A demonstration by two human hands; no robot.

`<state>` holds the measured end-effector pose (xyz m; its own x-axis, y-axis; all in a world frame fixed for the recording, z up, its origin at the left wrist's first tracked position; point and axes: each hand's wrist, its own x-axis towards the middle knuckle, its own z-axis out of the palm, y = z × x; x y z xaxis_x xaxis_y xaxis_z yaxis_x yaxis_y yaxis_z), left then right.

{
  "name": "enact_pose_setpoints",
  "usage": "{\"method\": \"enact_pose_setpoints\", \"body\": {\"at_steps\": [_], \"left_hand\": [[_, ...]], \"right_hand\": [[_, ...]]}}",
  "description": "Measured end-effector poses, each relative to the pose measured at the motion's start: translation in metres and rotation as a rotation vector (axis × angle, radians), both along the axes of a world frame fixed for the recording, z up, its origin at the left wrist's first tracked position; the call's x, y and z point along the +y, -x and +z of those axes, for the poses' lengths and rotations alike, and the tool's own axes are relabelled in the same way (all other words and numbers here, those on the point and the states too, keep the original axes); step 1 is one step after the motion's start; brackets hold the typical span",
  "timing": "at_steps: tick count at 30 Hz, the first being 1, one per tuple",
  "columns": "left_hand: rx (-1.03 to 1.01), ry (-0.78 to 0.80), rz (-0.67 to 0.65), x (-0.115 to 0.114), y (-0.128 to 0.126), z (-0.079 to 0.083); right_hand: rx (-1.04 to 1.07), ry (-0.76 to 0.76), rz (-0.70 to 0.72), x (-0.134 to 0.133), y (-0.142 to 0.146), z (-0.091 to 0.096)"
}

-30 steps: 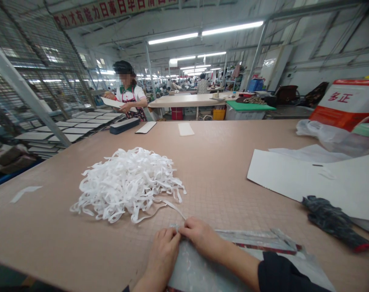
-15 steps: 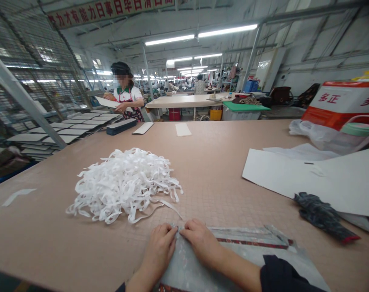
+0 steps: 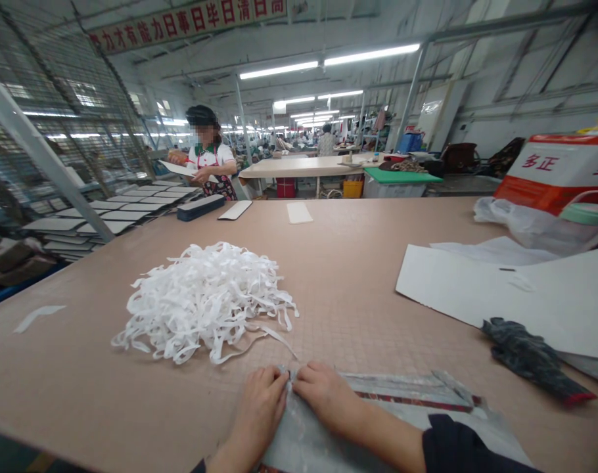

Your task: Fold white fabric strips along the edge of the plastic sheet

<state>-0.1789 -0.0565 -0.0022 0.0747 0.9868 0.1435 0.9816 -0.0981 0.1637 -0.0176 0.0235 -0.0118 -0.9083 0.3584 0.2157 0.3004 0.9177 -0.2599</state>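
Note:
A grey fabric piece [image 3: 323, 443] with dark red patterned strips lies at the table's near edge. At its upper left corner, my left hand [image 3: 263, 404] pinches the fabric edge between thumb and fingers. Close beside it, my right hand [image 3: 323, 397] grips the same edge, its fingers curled and its forearm lying across the fabric. The fingertips of both hands nearly meet. Just beyond them, a big heap of white ribbon strips [image 3: 207, 299] rests on the table, and one loose end trails toward my hands.
A dark glove [image 3: 535, 358] and white board sheets [image 3: 476, 289] lie to the right, near a red-and-white box [image 3: 550, 171]. One white strip [image 3: 39, 317] is at left. Across the brown table [image 3: 358, 263], a co-worker [image 3: 210, 157] holds a pale panel beside stacked panels [image 3: 126, 207].
The view has shifted slightly, so everything sits a little lower and to the right. Both hands stay on the same fabric edge, with hardly any movement.

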Motion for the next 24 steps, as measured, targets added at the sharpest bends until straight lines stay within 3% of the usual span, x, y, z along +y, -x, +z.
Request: {"method": "enact_pose_setpoints", "body": {"at_steps": [3, 9, 12, 16, 19, 24], "left_hand": [[0.013, -0.018, 0.008, -0.001, 0.000, -0.001], [0.096, -0.017, -0.025, 0.002, 0.000, 0.001], [0.133, -0.023, -0.039, 0.003, -0.001, 0.003], [0.152, -0.013, -0.048, 0.002, -0.001, 0.006], [0.130, 0.004, -0.041, 0.003, 0.000, 0.009], [0.113, 0.000, 0.001, 0.009, -0.009, 0.022]], "right_hand": [[0.050, 0.026, -0.117, -0.002, 0.005, -0.004], [-0.010, -0.274, 0.103, -0.011, 0.008, -0.006], [-0.021, -0.312, 0.063, -0.015, 0.006, -0.004], [-0.072, -0.299, -0.095, -0.023, -0.011, -0.010], [-0.139, -0.279, -0.138, -0.027, -0.038, -0.014], [-0.301, -0.023, -0.293, -0.008, -0.075, 0.012]]}}
